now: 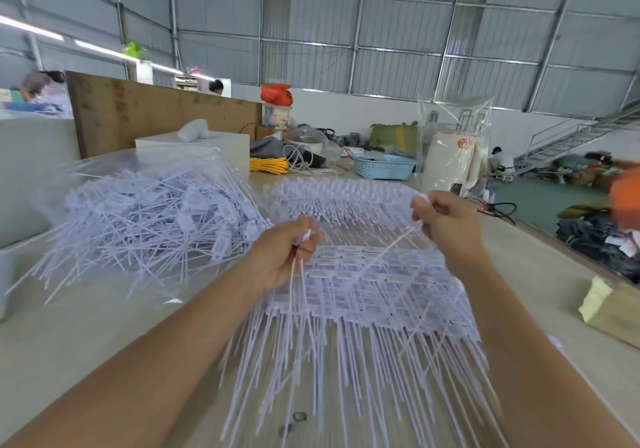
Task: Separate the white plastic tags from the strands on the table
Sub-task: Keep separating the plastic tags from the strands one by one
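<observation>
Clear plastic bag (104, 170) of loose white plastic tags (156, 219); left hand (287, 257) pinching thin white strands (298, 274), right hand (446, 225) gripping one; beige table (86, 336), metal-roofed hall.

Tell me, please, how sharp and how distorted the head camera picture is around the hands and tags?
Head view: wide-angle bending curves the roof beams; the joined tags and their strands are smeared by motion blur; left hand and right hand are fairly sharp; the loose tag pile is soft; lighting is even, without glare.
</observation>
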